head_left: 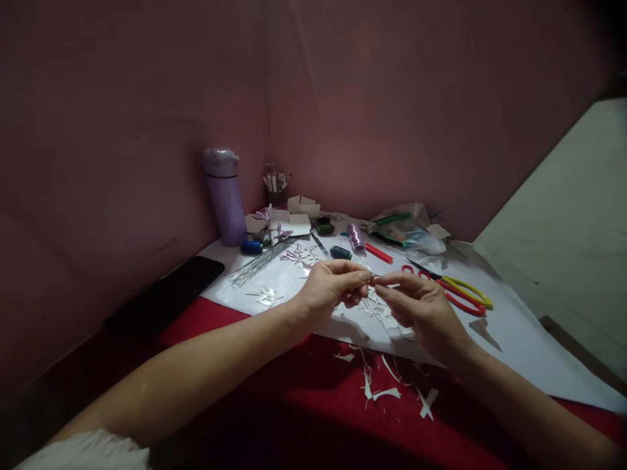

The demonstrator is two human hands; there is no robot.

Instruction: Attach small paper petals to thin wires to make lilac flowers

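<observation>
My left hand [329,290] and my right hand [425,310] meet at the fingertips above the white sheet [514,333]. Both are closed in a pinch on a tiny thing between them, too small and dim to name. Cut paper scraps [385,310] lie just below and behind the fingers. Beyond them are a shiny purple thread spool [356,237], a dark teal spool [339,252] and a red strip-like tool [379,253]. To the right of my right hand rest scissors with yellow and red handles [465,295].
A bundle of thin wires [257,262], purple petal-like pieces [294,253] and a blue spool [251,247] lie at left. Behind stand a purple bottle [226,202] and a cup of sticks [277,196]. A dark flat slab [166,294] and a plastic bag [414,228] flank the sheet. More scraps [386,394] litter the red cloth [294,391].
</observation>
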